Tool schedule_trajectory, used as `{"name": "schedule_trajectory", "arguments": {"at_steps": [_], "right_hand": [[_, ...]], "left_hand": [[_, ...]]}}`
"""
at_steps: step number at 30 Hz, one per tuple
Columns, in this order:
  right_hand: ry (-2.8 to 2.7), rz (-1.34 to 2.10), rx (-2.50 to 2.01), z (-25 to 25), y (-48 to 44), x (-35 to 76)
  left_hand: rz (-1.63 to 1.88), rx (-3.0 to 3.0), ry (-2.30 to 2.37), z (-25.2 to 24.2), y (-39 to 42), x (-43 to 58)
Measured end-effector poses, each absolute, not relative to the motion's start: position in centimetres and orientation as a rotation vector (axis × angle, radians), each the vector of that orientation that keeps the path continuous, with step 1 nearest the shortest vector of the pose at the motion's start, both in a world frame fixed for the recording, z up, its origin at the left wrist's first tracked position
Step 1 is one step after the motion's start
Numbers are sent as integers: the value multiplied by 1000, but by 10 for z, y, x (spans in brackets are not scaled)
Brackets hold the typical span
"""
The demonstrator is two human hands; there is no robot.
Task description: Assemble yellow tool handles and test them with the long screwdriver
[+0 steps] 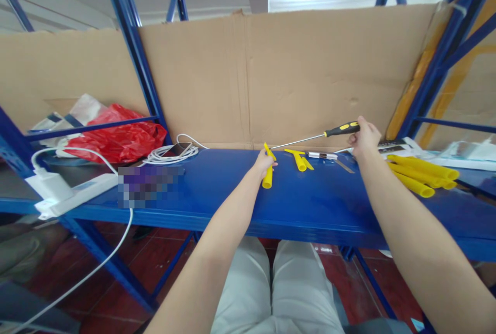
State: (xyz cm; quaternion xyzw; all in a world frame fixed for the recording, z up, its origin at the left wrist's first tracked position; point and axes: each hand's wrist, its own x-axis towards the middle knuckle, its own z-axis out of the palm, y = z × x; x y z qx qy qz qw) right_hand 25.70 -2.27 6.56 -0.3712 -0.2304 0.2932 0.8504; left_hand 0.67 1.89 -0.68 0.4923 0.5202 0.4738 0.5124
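My left hand is closed around a yellow plastic tube, which it holds on the blue shelf. My right hand grips the end of a screwdriver with a black and yellow handle. The long metal shaft slants down to the left, and its tip is at the tube's upper part, beside my left fingers. Whether the tip is inside the tube I cannot tell. Between my hands lie another yellow tube piece, a small silver-white item and a thin flat strip.
Several yellow tubes are piled at the right. To the left are a coiled white cable, a phone, a red plastic bag and a white power strip. A cardboard sheet stands behind the blue shelf.
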Motion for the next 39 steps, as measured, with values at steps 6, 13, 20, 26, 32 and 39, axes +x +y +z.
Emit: {"name": "schedule_trajectory", "arguments": {"at_steps": [6,13,20,26,32,39], "right_hand": [[-519,680,-729,77,-10,250],[-528,709,-785,55,-14,256],[-503,658,-870,54,-28,256],[-527,777,-780,49,-26,264],[-601,870,-727,48,-21,271],[-576,810,-796,39,-5,287]], "left_hand": [[1140,1196,1313,-5,17,6],[1148,1174,1340,0,12,6],[1136,1207,1355,4,3,9],[1132,1236,1389,5,1,9],[1140,1234,1416,7,-1,10],[1134,1254,1416,6,-1,10]]}}
